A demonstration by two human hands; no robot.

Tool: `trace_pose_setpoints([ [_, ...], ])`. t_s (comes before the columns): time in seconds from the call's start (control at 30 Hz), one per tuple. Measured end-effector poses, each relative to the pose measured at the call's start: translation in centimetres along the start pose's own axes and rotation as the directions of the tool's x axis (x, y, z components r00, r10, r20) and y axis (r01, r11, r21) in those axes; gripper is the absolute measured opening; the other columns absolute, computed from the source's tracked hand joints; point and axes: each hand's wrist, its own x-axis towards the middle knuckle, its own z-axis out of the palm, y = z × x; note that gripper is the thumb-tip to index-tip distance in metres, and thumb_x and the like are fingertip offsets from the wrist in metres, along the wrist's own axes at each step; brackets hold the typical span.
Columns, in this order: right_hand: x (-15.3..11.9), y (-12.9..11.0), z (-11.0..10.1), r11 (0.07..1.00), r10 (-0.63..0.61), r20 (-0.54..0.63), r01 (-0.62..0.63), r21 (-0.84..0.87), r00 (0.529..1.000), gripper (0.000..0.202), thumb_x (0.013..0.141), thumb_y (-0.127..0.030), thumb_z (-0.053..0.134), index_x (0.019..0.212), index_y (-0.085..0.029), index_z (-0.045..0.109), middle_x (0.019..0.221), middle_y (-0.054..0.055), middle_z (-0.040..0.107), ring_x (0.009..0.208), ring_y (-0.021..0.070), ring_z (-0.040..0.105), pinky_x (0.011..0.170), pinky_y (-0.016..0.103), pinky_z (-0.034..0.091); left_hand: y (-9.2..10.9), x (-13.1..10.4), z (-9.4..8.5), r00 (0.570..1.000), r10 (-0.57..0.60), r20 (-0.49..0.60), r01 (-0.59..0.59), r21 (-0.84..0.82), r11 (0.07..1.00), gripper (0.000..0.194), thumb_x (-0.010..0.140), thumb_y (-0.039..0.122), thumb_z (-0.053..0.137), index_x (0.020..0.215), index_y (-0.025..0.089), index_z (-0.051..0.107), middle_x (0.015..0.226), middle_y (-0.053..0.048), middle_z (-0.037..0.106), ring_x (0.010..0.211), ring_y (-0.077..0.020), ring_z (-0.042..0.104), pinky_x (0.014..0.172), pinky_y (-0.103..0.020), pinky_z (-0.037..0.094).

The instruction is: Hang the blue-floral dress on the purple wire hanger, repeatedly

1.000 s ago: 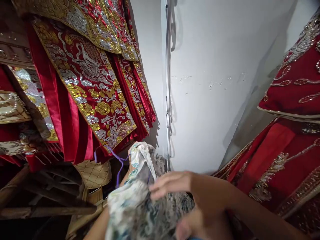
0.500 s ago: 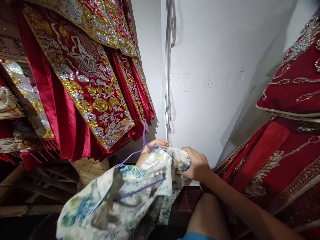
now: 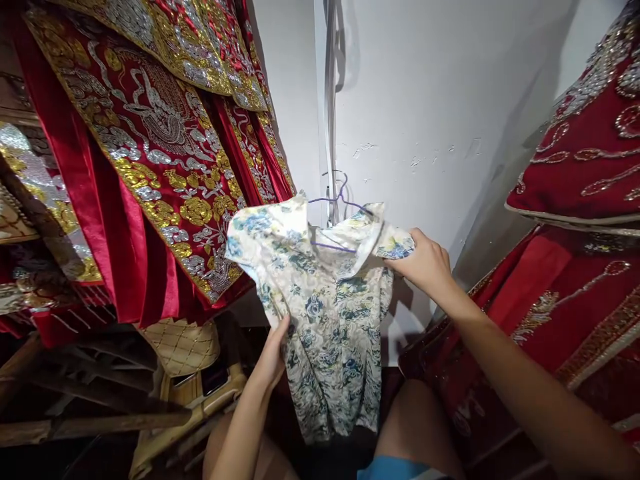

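Note:
A white short-sleeved floral dress (image 3: 320,320) with blue, green and yellow flowers hangs upright in front of me on a purple wire hanger (image 3: 341,193). The hanger's hook stands above the neckline, and its lower bar shows through the neck opening. My right hand (image 3: 425,265) pinches the end of the sleeve on the right side. At the dress's left side is my left hand (image 3: 274,352), its thumb on the front and its fingers hidden behind the cloth.
Red costumes embroidered in gold and silver (image 3: 195,180) hang at left; beaded dark red garments (image 3: 575,173) hang at right. A pale wall (image 3: 410,100) with a vertical metal rail (image 3: 331,100) is ahead. A bamboo chair (image 3: 200,407) with a gold quilted cushion (image 3: 183,345) stands lower left.
The dress went from bunched and tilted near my lap to hanging upright, spread out. The hanger now sits upright at its neck. My left hand moved down from the collar to the dress's side.

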Motion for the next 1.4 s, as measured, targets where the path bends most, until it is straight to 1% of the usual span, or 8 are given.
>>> trace_pose_setpoints([
  [0.3, -5.0, 0.9, 0.1, 0.926, -0.301, -0.045, 0.303, 0.227, 0.953, 0.069, 0.077, -0.035, 0.067, 0.143, -0.022, 0.05, 0.139, 0.014, 0.059, 0.131, 0.0362, 0.052, 0.104, 0.051, 0.045, -5.5, -2.0, -1.2, 0.988, -0.099, -0.12, 0.099, -0.004, 0.995, 0.042, 0.088, 0.021, 0.072, 0.13, 0.017, 0.066, 0.129, -0.012, 0.07, 0.135, -0.0271, 0.056, 0.119, -0.043, 0.039],
  [0.47, -12.1, 0.6, 2.5, 0.866, -0.02, -0.254, 0.144, 0.479, 0.967, 0.048, 0.087, -0.035, 0.063, 0.133, -0.022, 0.058, 0.143, 0.013, 0.057, 0.138, 0.0343, 0.046, 0.113, 0.054, 0.038, -8.4, -3.0, -1.6, 0.972, -0.048, -0.232, 0.061, 0.047, 0.997, 0.053, 0.088, 0.028, 0.074, 0.139, 0.02, 0.058, 0.137, -0.013, 0.066, 0.142, -0.0257, 0.048, 0.123, -0.042, 0.031],
  [0.57, -17.5, -0.9, 5.8, 0.638, 0.149, 0.008, -0.103, 0.763, 0.989, 0.022, 0.092, -0.042, 0.058, 0.089, -0.021, 0.063, 0.091, 0.007, 0.068, 0.089, 0.0242, 0.065, 0.081, 0.039, 0.054, -8.9, -3.6, -1.3, 0.978, -0.007, -0.21, 0.023, 0.078, 0.997, 0.058, 0.085, 0.031, 0.078, 0.138, 0.021, 0.058, 0.139, -0.013, 0.064, 0.143, -0.0268, 0.046, 0.123, -0.043, 0.029],
  [0.67, -21.0, -2.6, 9.1, 0.453, 0.125, 0.414, -0.423, 0.784, 0.902, 0.035, 0.094, -0.053, 0.055, 0.08, -0.021, 0.057, 0.072, 0.001, 0.057, 0.066, 0.0174, 0.055, 0.061, 0.03, 0.047, -8.8, -4.2, -1.0, 0.991, 0.014, -0.137, -0.004, 0.071, 0.997, 0.058, 0.084, 0.035, 0.079, 0.136, 0.02, 0.059, 0.139, -0.013, 0.064, 0.14, -0.0283, 0.05, 0.121, -0.045, 0.034],
  [0.8, -21.1, -4.1, 10.5, 0.368, 0.042, 0.558, -0.532, 0.763, 0.829, 0.042, 0.094, -0.06, 0.054, 0.076, -0.022, 0.05, 0.065, -0.003, 0.045, 0.059, 0.0138, 0.044, 0.055, 0.027, 0.038, -8.6, -4.8, -1.1, 0.994, 0.032, -0.105, -0.025, 0.061, 0.998, 0.062, 0.082, 0.037, 0.08, 0.137, 0.021, 0.058, 0.142, -0.012, 0.062, 0.14, -0.0283, 0.05, 0.121, -0.044, 0.036],
  [1.2, -20.4, -3.4, 7.5, 0.42, -0.031, 0.502, -0.444, 0.791, 0.864, 0.04, 0.097, -0.047, 0.053, 0.067, -0.02, 0.052, 0.059, -0.004, 0.038, 0.055, 0.0122, 0.037, 0.054, 0.027, 0.029, -9.0, -5.1, -1.5, 0.984, -0.006, -0.178, 0.025, 0.102, 0.995, 0.052, 0.081, 0.04, 0.079, 0.124, 0.017, 0.063, 0.13, -0.014, 0.068, 0.134, -0.0308, 0.056, 0.112, -0.043, 0.045],
  [1.33, -20.4, -2.8, 7.5, 0.46, -0.02, 0.484, -0.422, 0.781, 0.875, 0.039, 0.095, -0.046, 0.056, 0.066, -0.019, 0.056, 0.058, -0.003, 0.038, 0.056, 0.0121, 0.036, 0.054, 0.027, 0.027, -9.8, -4.6, -2.2, 0.935, 0.223, -0.276, -0.159, 0.235, 0.959, 0.049, 0.081, 0.046, 0.076, 0.117, 0.016, 0.062, 0.121, -0.014, 0.068, 0.127, -0.033, 0.058, 0.106, -0.043, 0.047],
  [1.4, -20.4, -2.7, 7.4, 0.471, -0.026, 0.48, -0.413, 0.78, 0.877, 0.04, 0.095, -0.046, 0.056, 0.065, -0.019, 0.057, 0.058, -0.003, 0.038, 0.056, 0.0125, 0.036, 0.054, 0.028, 0.027, -10.2, -4.6, -2.1, 0.826, 0.475, -0.304, -0.335, 0.413, 0.847, 0.052, 0.082, 0.047, 0.074, 0.122, 0.019, 0.057, 0.128, -0.013, 0.061, 0.126, -0.0313, 0.056, 0.106, -0.043, 0.045],
])
